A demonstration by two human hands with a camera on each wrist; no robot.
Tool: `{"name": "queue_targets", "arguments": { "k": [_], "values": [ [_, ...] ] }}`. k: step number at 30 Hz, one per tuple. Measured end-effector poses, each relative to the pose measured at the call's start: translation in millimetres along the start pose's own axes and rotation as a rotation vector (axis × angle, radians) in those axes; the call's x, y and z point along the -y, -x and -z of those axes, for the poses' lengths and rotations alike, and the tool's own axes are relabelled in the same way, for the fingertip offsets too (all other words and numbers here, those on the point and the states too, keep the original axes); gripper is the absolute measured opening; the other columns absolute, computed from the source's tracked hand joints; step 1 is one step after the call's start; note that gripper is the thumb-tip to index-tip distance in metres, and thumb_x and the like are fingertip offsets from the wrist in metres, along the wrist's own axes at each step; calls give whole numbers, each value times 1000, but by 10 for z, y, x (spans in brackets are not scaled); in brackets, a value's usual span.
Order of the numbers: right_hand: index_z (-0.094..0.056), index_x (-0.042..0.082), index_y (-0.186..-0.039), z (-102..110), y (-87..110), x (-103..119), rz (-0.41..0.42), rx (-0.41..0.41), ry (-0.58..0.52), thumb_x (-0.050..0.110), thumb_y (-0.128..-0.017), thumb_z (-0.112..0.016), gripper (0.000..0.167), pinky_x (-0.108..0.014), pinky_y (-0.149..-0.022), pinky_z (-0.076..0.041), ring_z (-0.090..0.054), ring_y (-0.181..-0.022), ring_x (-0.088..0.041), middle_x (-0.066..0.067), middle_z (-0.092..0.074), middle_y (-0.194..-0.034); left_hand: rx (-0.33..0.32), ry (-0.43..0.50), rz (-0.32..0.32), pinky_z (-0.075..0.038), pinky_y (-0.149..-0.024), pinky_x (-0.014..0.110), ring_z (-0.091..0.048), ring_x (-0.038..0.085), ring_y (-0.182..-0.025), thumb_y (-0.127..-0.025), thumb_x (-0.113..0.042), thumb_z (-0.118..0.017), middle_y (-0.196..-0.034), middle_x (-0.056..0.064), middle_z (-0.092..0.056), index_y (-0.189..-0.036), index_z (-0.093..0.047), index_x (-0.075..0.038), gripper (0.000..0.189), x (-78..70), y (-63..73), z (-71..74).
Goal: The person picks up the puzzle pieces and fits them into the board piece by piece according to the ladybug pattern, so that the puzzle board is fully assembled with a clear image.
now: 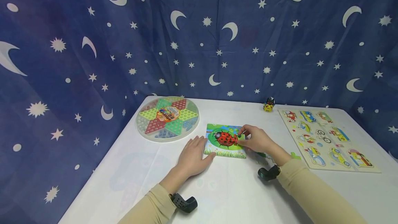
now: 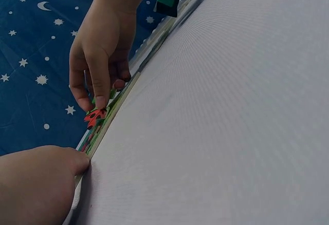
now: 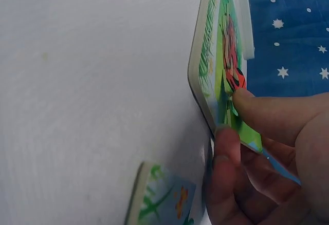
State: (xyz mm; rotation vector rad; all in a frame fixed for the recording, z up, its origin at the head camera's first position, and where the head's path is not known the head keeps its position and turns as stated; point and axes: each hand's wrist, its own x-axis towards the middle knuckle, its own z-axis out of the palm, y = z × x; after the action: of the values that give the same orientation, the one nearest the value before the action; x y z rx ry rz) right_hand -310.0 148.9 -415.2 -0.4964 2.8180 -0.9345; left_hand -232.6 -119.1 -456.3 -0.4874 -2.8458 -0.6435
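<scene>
A square ladybug jigsaw puzzle (image 1: 225, 153) lies on the white table. My right hand (image 1: 256, 139) is over its right side, pinching a puzzle piece (image 3: 237, 78) with red and black ladybug print between thumb and fingers. In the left wrist view that puzzle piece (image 2: 95, 116) stands tilted up from the board. My left hand (image 1: 194, 156) rests against the board's left edge, fingers extended and thumb near the lower edge. Loose puzzle pieces (image 3: 167, 197) lie on the table right of the board, partly hidden under my right hand and forearm.
A round Chinese checkers board (image 1: 168, 118) lies at the back left. A large wooden picture puzzle (image 1: 326, 139) with vehicle pictures lies on the right. Near the back edge stands a small yellow and black figurine (image 1: 268, 104). A blue starry curtain (image 1: 199, 37) hangs behind the table.
</scene>
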Motion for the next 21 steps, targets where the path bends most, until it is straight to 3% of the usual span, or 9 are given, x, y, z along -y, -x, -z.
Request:
{"name": "queue_targets", "arguments": {
  "k": [8, 16, 21],
  "values": [
    [-67, 11, -107, -44, -26, 64, 5, -33, 88, 25, -90, -81, 27, -47, -85, -50, -59, -100, -29, -8, -67, -111, -3, 7, -4, -23, -124, 48, -37, 37, -146, -100, -47, -60, -151, 21, -50, -147, -51, 1, 68, 10, -5, -13],
    [-68, 10, -104, -79, -58, 73, 35, -28, 120, 24, -90, -80, 23, -47, -84, -49, -56, -93, -25, -5, -65, -103, 4, 8, 7, -22, -124, 47, -36, 37, -147, -100, -47, -59, -152, 20, -49, -147, -51, 1, 68, 8, -13, -8],
    [-70, 11, -102, -100, -73, 58, 63, -44, 124, 23, -89, -81, 21, -50, -89, -50, -58, -98, -27, -5, -66, -102, 4, 5, 2, -21, -125, 47, -36, 37, -147, -100, -48, -59, -152, 20, -49, -148, -50, 1, 68, 7, -12, -8]
  ]
}}
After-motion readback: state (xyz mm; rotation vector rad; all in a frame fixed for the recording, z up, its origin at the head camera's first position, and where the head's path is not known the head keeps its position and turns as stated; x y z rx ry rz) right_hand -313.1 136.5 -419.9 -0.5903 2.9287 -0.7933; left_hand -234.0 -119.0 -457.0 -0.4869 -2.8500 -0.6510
